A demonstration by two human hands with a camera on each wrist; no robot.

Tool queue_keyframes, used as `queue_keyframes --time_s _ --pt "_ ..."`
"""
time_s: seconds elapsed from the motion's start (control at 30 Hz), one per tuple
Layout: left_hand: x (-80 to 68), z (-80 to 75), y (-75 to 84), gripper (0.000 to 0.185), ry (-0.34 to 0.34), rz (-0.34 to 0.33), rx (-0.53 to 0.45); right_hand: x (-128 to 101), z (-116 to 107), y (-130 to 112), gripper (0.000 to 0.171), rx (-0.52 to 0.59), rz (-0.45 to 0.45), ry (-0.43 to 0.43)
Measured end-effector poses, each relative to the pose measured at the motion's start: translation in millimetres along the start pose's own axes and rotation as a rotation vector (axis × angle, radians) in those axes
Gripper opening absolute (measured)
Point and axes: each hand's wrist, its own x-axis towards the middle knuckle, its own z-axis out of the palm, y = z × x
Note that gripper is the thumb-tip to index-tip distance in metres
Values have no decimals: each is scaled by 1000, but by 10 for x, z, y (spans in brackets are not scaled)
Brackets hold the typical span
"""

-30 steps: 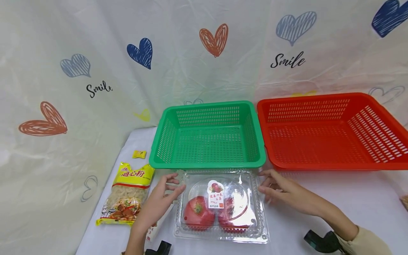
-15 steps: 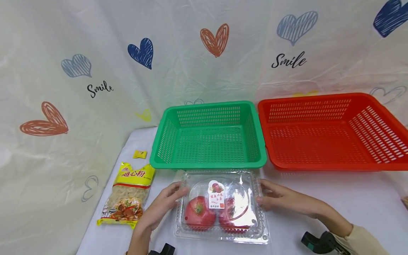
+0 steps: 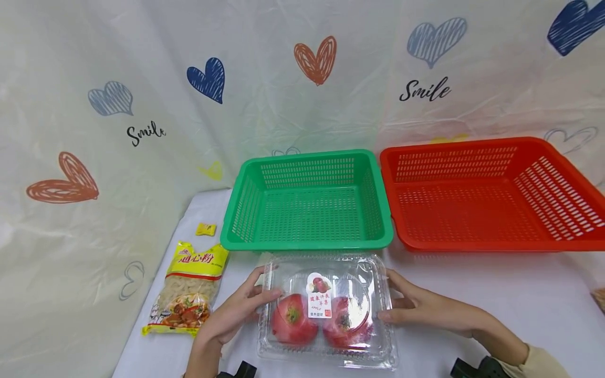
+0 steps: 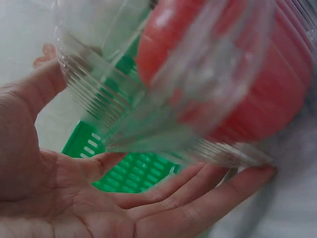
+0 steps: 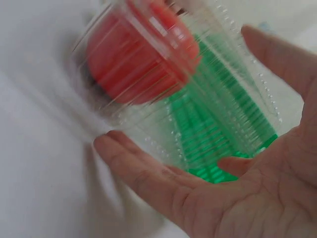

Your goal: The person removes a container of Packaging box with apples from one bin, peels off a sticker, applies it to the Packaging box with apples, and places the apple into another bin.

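A transparent plastic clamshell box with two red apples inside and a white label on its lid is gripped from both sides. My left hand has its thumb over the box's left rim, with the other fingers reaching beneath. On the opposite side, my right hand holds the right rim the same way. Both wrist views show extended fingers under the box's lower edge, close to one red apple on the left and another apple on the right. In the head view the fingers under the box are mostly hidden.
Behind the box stand a green basket and, to its right, a larger red basket. A yellow-topped pasta bag lies left of my left hand, a small yellow packet beyond it. A brown item shows at the right edge.
Both hands have closed in from beside the box and now grip its sides. The box has tilted and shifted slightly, and the apples show more fully through the lid.
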Motion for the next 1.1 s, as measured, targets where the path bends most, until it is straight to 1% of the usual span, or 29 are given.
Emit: queue_keyframes --time_s 0.17,0.27,0.37,0.47,0.53,0.63,0.7,0.8,0.9,0.93,1.0,1.1 --pt "-67 22 25 68 16 -6 36 -37 -15 -28 95 -28 39 10" --pt "-159 32 82 66 32 -8 66 -82 -2 -70 93 13 49 4" --pt "-297 39 187 64 56 -14 112 -141 27 -142 91 62 71 -4" --pt "-437 54 316 63 80 -23 138 -195 57 -226 89 99 81 0" --pt "-506 74 406 63 95 -20 132 -208 76 -279 87 147 63 3" --pt "-549 124 551 63 114 19 131 -206 100 -358 87 223 16 5" --pt "-550 164 646 63 139 62 146 -194 104 -418 89 255 -7 24" --pt "-526 216 782 62 175 131 181 -187 77 -516 93 246 -18 80" --pt "-470 252 897 60 184 184 200 -185 13 -599 98 187 -43 138" --pt "-444 262 931 59 182 201 202 -179 -12 -625 97 167 -64 164" --pt "-381 290 992 58 188 233 203 -152 -68 -673 97 123 -106 225" --pt "-274 356 1077 62 216 266 199 -110 -183 -721 92 64 -158 330"
